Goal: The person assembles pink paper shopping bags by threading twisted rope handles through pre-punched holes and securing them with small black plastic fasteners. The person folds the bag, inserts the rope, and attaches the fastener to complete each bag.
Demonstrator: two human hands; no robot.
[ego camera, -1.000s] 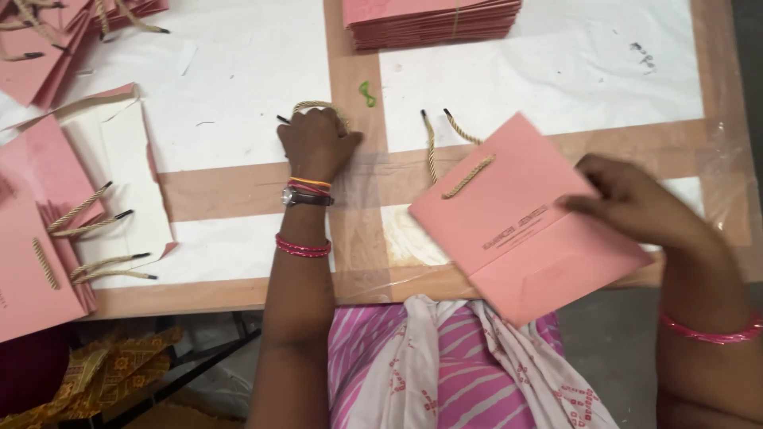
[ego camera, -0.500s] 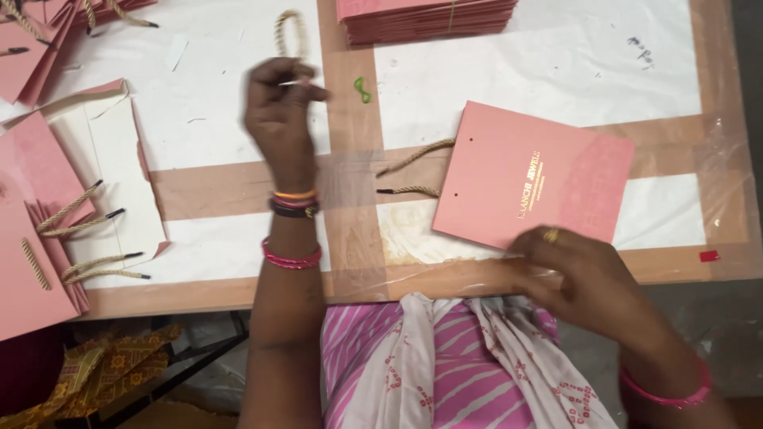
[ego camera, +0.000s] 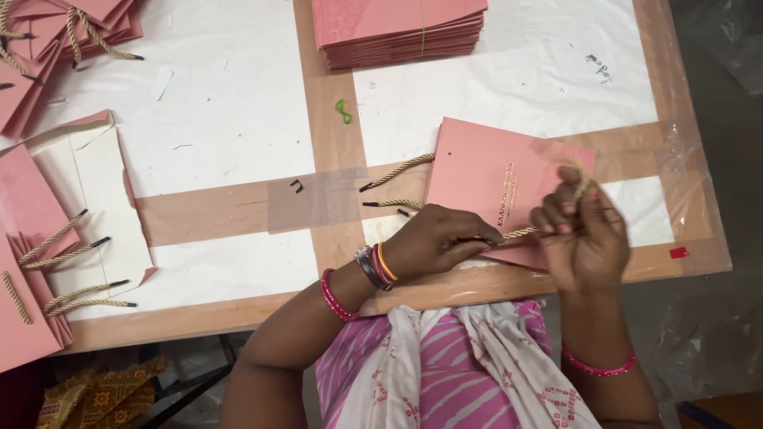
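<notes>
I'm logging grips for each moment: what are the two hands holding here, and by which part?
Both hold one gold cord over the pink paper bag: the left hand pinches its near end, the right hand grips farther along.

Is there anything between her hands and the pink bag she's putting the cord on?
Nothing visible. The left hand rests on the pink bag, and the right hand holds the gold cord just above its near edge. The green scrap and the bag stack lie well away.
</notes>
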